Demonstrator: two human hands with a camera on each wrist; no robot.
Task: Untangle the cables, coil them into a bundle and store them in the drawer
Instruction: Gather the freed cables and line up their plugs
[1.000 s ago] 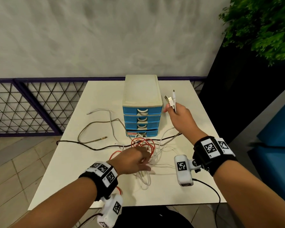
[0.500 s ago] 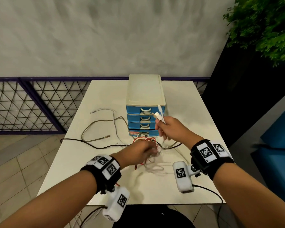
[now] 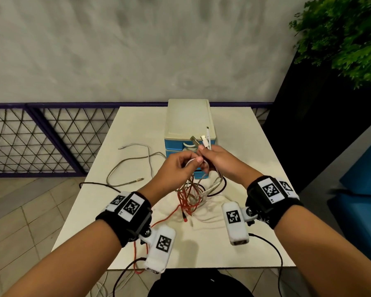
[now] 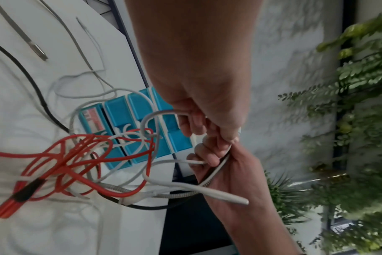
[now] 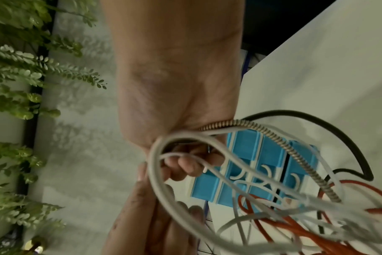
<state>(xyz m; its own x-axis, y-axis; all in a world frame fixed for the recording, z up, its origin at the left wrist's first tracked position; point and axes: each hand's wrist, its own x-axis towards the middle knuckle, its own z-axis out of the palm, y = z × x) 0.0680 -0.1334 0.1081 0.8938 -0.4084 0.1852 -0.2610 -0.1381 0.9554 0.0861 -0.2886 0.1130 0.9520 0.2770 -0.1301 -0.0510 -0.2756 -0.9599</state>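
A tangle of red, white, braided and black cables (image 3: 191, 198) hangs from both hands above the white table (image 3: 244, 243). My right hand (image 3: 214, 156) grips several cable ends, their plugs (image 3: 202, 141) sticking up. Touching it on the left, my left hand (image 3: 180, 163) pinches a white cable loop (image 4: 161, 119). The red cable (image 4: 76, 155) loops below in the left wrist view. In the right wrist view, white loops (image 5: 185, 172) and a braided cable (image 5: 273, 136) run from the fist. The blue drawer unit (image 3: 186, 133) stands behind the hands, all visible drawers closed.
A braided cable (image 3: 124, 168), a thin white one (image 3: 141, 146) and a black cable (image 3: 99, 185) trail over the table's left half. A purple mesh railing (image 3: 41, 142) runs behind the table. A dark planter with foliage (image 3: 341, 39) stands at the right.
My right hand came back from beside the drawer unit toward the middle with the plugs. My left hand rose off the table and met it, lifting the tangle.
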